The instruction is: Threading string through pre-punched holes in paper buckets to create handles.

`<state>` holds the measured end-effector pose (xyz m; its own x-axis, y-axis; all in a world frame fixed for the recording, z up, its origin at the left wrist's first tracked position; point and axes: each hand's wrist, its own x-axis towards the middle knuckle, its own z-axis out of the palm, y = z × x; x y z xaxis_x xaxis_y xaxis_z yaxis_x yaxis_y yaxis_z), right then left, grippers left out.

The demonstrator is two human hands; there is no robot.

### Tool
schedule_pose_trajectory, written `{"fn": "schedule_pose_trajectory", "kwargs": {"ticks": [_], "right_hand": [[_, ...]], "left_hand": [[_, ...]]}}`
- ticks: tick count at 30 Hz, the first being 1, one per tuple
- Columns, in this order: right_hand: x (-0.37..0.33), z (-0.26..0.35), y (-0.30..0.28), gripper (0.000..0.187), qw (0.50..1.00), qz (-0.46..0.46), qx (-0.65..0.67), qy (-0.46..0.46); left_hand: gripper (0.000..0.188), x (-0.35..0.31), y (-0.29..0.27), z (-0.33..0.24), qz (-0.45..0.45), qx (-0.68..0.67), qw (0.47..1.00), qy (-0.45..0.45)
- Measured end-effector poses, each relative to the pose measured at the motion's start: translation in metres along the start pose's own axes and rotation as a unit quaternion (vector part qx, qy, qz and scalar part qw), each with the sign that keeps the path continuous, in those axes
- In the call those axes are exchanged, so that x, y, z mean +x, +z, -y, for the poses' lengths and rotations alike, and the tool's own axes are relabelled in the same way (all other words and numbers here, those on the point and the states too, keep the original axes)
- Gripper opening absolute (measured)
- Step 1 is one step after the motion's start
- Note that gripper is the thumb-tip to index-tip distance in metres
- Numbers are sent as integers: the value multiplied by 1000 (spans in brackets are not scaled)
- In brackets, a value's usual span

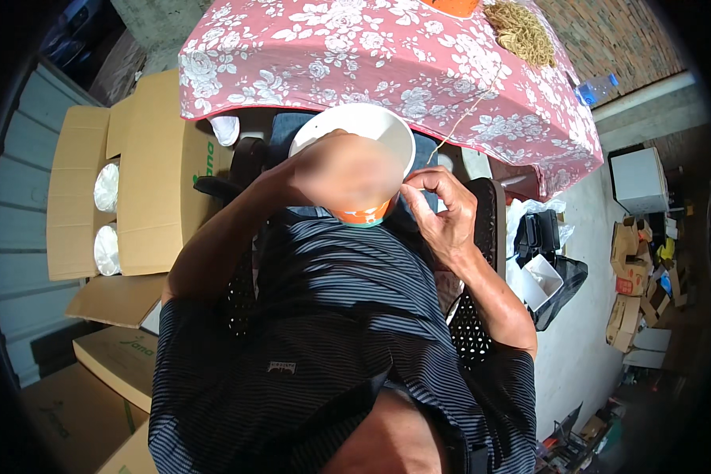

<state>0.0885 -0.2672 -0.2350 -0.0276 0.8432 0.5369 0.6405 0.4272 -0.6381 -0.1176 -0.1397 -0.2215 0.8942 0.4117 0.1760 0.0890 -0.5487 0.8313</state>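
Note:
A white paper tub [399, 130] with an orange and green outer side rests tilted in my lap, its wide mouth toward the table. My left hand [347, 170] lies across the tub; a blur covers it, so its fingers cannot be made out. At the tub's right side my right hand [444, 204] is closed in a pinch, thumb against forefinger. A thin strand of straw-coloured twine [464, 117] runs down from a tangled twine bundle [521, 33] on the table to the pinching fingers. Where the strand ends is hidden.
A table under a pink floral cloth [332, 59] stands ahead, with an orange container [453, 6] at its far edge. Open cardboard boxes [146, 174] crowd my left. To my right lie a white box [539, 282] and black bags; a water bottle [596, 89] is beyond the table.

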Motion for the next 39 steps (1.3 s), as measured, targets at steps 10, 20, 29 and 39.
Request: {"fn": "schedule_pose_trajectory", "kwargs": {"ticks": [10, 20, 29, 39], "right_hand": [[-5, -1, 5, 9, 996, 48, 45, 62], [13, 25, -36, 12, 974, 219, 25, 45], [40, 24, -60, 12, 985, 170, -33, -3], [12, 7, -46, 14, 987, 155, 25, 18]], "left_hand": [[13, 0, 2, -9, -167, -64, 984, 24], [14, 13, 21, -16, -10, -228, 971, -65], [21, 16, 15, -29, 114, -153, 979, -64], [19, 9, 10, -14, 81, -218, 968, -97]]}}
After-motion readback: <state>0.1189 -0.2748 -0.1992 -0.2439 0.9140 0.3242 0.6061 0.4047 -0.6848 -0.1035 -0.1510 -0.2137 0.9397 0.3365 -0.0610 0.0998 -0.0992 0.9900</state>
